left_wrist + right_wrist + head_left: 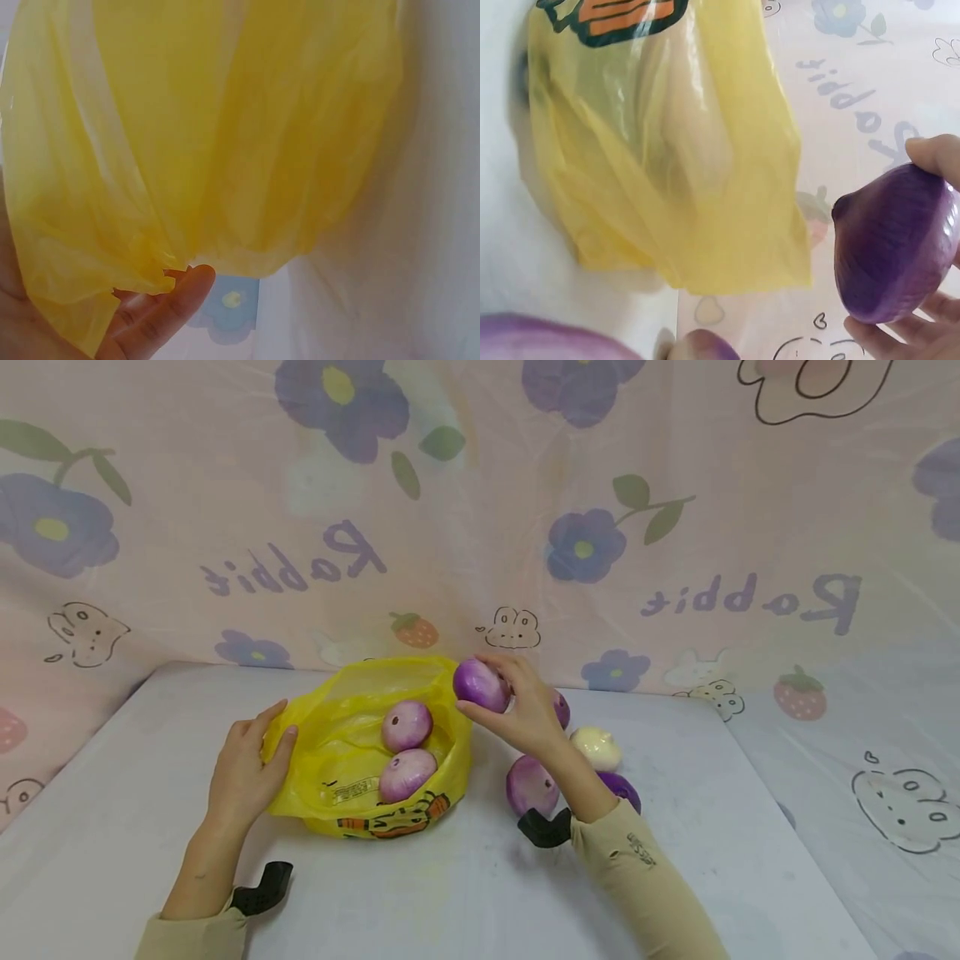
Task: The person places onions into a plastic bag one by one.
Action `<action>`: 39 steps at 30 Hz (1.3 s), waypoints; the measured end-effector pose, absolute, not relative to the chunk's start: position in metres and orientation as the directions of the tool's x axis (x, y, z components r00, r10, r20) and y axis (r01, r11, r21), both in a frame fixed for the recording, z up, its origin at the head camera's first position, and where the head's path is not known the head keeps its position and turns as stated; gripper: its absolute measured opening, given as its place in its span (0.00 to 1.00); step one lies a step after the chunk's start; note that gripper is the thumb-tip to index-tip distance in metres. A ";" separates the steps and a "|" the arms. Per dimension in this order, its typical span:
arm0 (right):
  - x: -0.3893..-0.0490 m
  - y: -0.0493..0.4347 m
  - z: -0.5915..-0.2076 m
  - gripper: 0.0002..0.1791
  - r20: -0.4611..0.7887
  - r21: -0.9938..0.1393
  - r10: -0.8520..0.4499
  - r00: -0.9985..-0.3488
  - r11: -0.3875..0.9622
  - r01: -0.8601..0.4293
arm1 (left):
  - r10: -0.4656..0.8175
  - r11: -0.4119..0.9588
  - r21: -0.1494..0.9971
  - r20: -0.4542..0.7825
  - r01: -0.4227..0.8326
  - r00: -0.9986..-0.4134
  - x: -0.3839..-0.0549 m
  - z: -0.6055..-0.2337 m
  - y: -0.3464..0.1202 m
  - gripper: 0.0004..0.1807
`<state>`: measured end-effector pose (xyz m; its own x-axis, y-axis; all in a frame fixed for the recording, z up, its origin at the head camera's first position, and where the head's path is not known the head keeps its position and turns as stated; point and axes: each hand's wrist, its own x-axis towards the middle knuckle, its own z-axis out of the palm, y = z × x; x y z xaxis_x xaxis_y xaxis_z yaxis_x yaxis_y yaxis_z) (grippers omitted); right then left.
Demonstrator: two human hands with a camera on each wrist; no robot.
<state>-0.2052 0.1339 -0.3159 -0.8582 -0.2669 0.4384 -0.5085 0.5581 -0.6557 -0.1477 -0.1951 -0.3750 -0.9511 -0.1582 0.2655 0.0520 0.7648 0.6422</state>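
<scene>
A yellow plastic bag (311, 727) stands on the table with its mouth spread, and two purple onions (407, 725) lie inside. At the bag's left rim, my left hand (243, 768) pinches the plastic; in the left wrist view a fold of the bag (225, 150) runs between thumb and fingers. My right hand (525, 706) holds a purple onion (480, 685) at the right edge of the bag's mouth, raised above the table. The right wrist view shows that onion (892, 244) gripped between thumb and fingers, beside the bag's outer wall (720, 187).
Right of the bag, under and around my right forearm, are a pale purple onion (531, 785), a dark purple onion (621, 787), a white onion (596, 748) and another purple onion (561, 708) partly behind the hand. A patterned cloth (480, 527) hangs behind the white table (420, 893).
</scene>
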 end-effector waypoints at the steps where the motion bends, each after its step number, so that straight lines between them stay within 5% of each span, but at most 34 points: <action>1: -0.205 0.132 -0.316 0.35 0.443 -0.653 -0.269 -0.856 0.557 -0.513 | -0.157 0.764 0.643 0.267 0.054 -0.951 -0.148 -0.375 -0.195 0.27; 20: -0.202 0.085 -0.324 0.35 0.407 -0.610 -0.426 -0.808 0.531 -0.588 | -0.156 0.758 0.649 0.277 0.064 -0.948 -0.148 -0.374 -0.195 0.27; 39: -0.202 0.050 -0.338 0.38 0.177 -0.560 -0.579 -0.796 0.606 -0.565 | -0.153 0.761 0.645 0.279 0.067 -0.948 -0.148 -0.373 -0.193 0.27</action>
